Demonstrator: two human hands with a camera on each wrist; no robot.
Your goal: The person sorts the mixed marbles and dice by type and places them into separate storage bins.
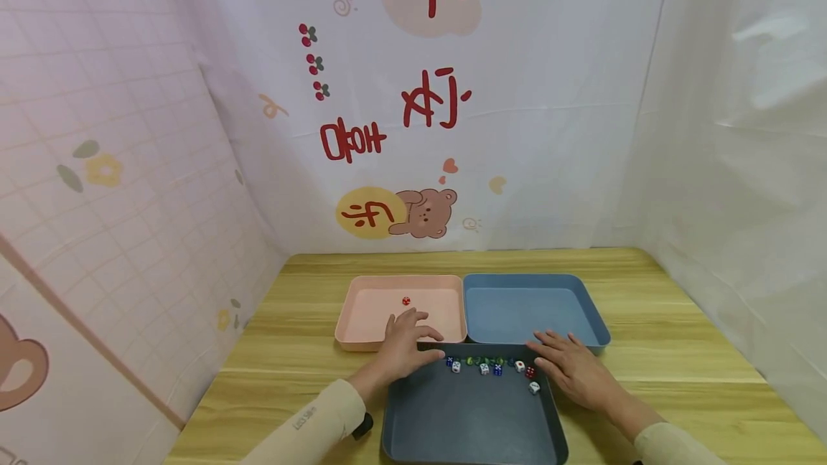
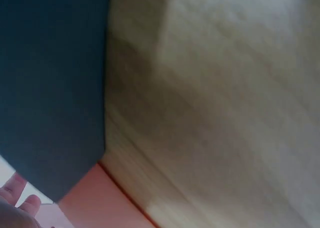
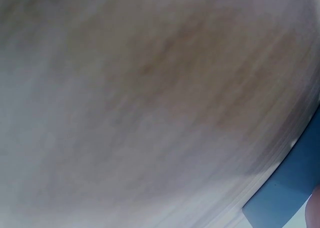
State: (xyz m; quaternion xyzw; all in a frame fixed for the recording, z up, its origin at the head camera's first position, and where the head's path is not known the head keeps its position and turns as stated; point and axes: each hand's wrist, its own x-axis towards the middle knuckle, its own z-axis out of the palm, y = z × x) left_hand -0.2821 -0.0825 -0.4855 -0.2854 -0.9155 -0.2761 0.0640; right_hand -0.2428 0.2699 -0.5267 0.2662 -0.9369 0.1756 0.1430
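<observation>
In the head view, a dark grey tray (image 1: 474, 418) holds several small dice along its far side: white ones such as this white die (image 1: 534, 387), a blue die (image 1: 497, 369), a red die (image 1: 530, 372) and green ones. My left hand (image 1: 402, 346) reaches over its far left corner, fingers spread above the near edge of a pink tray (image 1: 367, 314). One red die (image 1: 406, 301) lies in that tray, just beyond the fingertips. At the far right corner, my right hand (image 1: 573, 368) stretches its fingers forward, overlapping the near edge of a blue tray (image 1: 526, 307). Neither hand shows anything held.
The pink and blue trays stand side by side behind the dark one on a wood-grain table (image 1: 291, 336). A white printed cloth (image 1: 549, 185) hangs behind the table and along both sides. Tray walls and table surface fill most of both wrist views.
</observation>
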